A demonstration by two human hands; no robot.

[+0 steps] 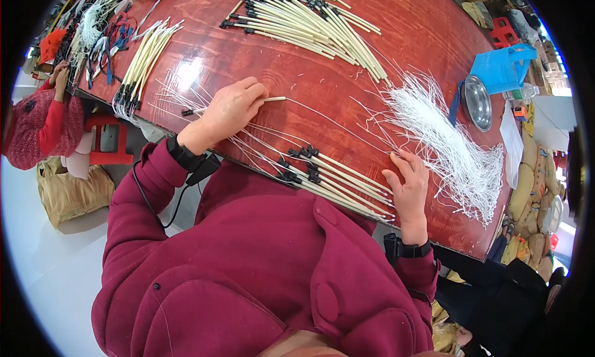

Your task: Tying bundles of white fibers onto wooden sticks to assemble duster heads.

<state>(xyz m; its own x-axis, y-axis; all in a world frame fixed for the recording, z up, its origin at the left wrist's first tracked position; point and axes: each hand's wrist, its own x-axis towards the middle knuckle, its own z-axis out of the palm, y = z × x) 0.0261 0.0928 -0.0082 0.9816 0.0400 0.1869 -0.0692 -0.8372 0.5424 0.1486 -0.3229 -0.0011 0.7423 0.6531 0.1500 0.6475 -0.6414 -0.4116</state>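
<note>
My left hand (232, 107) is closed around a thin cream tube (274, 99) over the table. A black end piece (188, 112) shows on the other side of the fist. From the tube's tip a white string (328, 118) runs in a loose curve toward my right hand (409, 185). That hand's thumb and fingers are apart, with the string reaching its fingertips. Beside it, near the table's front edge, lies a row of cream tubes (347, 174) with black ends and white strings (251, 147) trailing left.
A large heap of white strings (443, 140) lies at right, near a metal bowl (478, 103) and a blue bag (503, 69). More tubes (310, 25) are piled at the far side, another bundle (149, 59) at left. A person (46, 127) sits at far left by a red stool (110, 140).
</note>
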